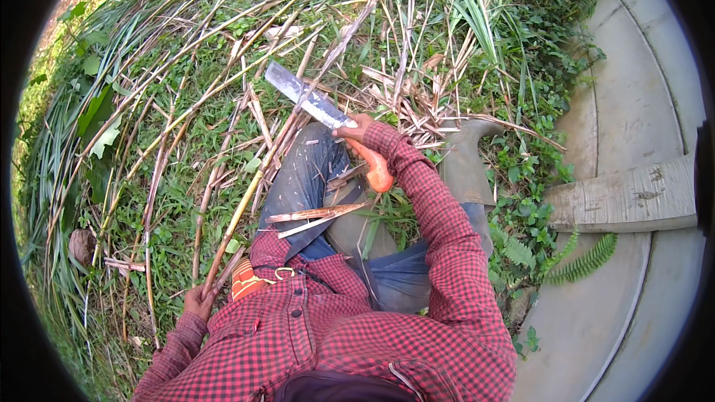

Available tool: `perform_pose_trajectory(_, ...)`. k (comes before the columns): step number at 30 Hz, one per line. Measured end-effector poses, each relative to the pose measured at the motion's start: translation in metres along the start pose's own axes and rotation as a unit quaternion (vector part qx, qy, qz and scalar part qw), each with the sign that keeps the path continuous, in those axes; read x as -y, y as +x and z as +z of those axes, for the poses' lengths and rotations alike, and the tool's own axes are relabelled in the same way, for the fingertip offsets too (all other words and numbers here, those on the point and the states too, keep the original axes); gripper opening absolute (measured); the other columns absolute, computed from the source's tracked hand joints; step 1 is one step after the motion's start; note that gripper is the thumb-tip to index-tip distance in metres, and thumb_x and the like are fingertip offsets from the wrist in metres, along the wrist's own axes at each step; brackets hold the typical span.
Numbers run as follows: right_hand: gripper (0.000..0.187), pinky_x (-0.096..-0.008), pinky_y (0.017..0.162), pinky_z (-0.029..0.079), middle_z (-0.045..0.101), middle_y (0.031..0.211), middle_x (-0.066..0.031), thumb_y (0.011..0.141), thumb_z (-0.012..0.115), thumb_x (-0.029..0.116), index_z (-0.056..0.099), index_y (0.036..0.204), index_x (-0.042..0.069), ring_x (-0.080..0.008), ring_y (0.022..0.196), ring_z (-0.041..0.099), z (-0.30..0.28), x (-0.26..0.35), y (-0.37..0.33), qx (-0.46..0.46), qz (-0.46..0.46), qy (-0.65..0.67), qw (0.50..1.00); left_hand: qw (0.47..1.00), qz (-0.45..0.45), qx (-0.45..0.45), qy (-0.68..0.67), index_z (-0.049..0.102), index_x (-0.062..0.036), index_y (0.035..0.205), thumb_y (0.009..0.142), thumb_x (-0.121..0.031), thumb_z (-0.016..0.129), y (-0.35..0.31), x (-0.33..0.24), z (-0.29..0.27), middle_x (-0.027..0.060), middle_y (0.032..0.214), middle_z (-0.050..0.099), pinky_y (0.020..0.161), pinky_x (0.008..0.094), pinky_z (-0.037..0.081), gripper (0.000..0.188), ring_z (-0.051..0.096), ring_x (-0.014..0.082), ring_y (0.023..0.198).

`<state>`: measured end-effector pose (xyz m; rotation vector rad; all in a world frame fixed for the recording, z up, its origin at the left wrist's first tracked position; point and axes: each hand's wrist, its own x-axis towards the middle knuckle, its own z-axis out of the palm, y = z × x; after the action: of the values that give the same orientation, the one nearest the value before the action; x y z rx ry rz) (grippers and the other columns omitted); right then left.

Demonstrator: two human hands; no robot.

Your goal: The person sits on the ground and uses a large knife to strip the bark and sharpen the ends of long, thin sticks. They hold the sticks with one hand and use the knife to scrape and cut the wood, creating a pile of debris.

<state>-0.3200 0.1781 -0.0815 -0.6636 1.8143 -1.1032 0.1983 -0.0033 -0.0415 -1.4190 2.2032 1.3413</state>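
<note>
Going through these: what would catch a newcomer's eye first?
Probably the broad-bladed knife with its orange handle, in the right grip near the picture's centre. Next, the red checked shirt filling the lower middle, then the long yellowish stalk slanting up from the left grip.

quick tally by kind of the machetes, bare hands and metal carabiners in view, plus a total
Machetes: 1, the orange-handled machete
Bare hands: 2, left hand and right hand
Metal carabiners: 1, the yellowish carabiner
Total: 4

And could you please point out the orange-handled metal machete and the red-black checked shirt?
Orange-handled metal machete (311, 102): head view, its blade.
Red-black checked shirt (346, 331): head view, its front.
</note>
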Motion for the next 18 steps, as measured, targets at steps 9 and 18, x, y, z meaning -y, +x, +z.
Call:
perform_pose_trajectory(9, 0.044, -0.028, 0.041, 0.046, 0.053, 0.058, -0.0057, 0.073, 0.063, 0.027, 0.048, 0.108, 0.004, -0.0156, 0.046, 0.053, 0.05, 0.014, -0.021, -0.008, 0.028, 0.126, 0.992, 1.0, -0.002, 0.021, -0.021, 0.057, -0.0005, 0.066, 0.078, -0.02, 0.061, 0.035, -0.007, -0.011, -0.0048, 0.052, 0.045, 0.041, 0.0241, 0.028, 0.024, 0.035, 0.0049, 0.045)
perform_pose_trajectory(18, 0.044, -0.0256, 0.041, 0.043, 0.051, 0.057, -0.0035, 0.073, 0.065, 0.029, 0.05, 0.105, 0.002, -0.0122, 0.045, 0.051, 0.085, 0.013, -0.059, 0.027, -0.007, 0.164, 0.986, 0.896, 0.05, 0.185, 0.4, 0.06, -0.0039, 0.094, 0.078, -0.03, 0.055, 0.052, -0.059, -0.011, 0.0134, 0.076, 0.063, 0.068, 0.0328, 0.048, 0.03, 0.061, 0.0244, 0.067)
